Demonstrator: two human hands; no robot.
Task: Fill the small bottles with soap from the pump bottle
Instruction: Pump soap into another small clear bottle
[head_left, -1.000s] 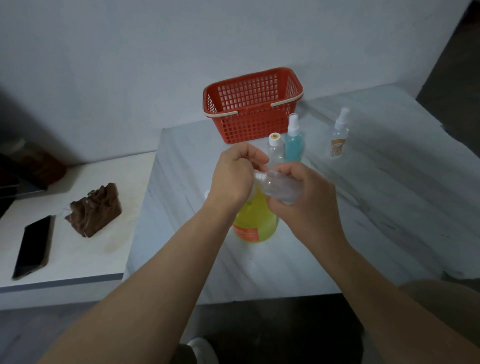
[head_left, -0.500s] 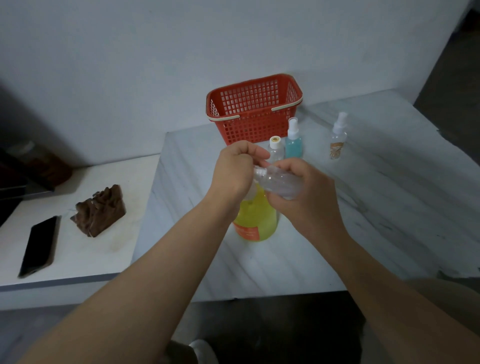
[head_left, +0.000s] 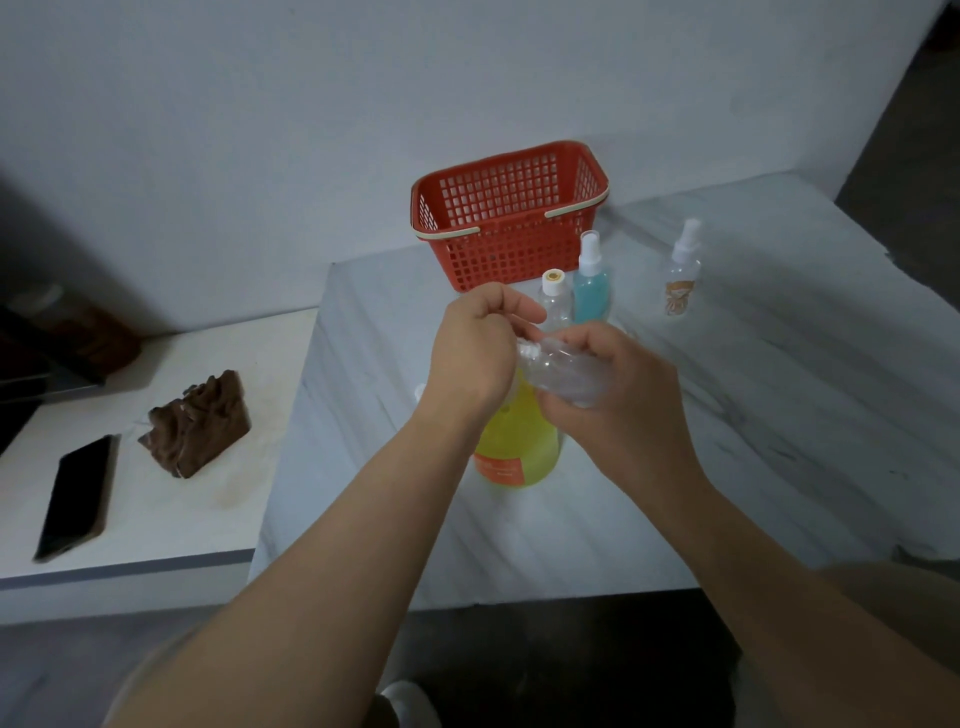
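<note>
Right hand (head_left: 623, 400) gripped the small clear bottle (head_left: 561, 374), tilted, neck at the left hand (head_left: 472, 348). Left hand curled; couldn't tell what it held. Pump bottle (head_left: 519, 447) stood just below both.

Clear glossy plastic bottle (head_left: 563, 375); perforated red plastic basket (head_left: 511, 223); marbled tabletop (head_left: 779, 415).

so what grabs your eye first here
Two hands meet mid-frame: the right hand grips a small clear bottle tilted sideways, with the left hand curled at its neck. Just beneath them stands the yellow pump bottle, and farther back a bright red basket.
</note>
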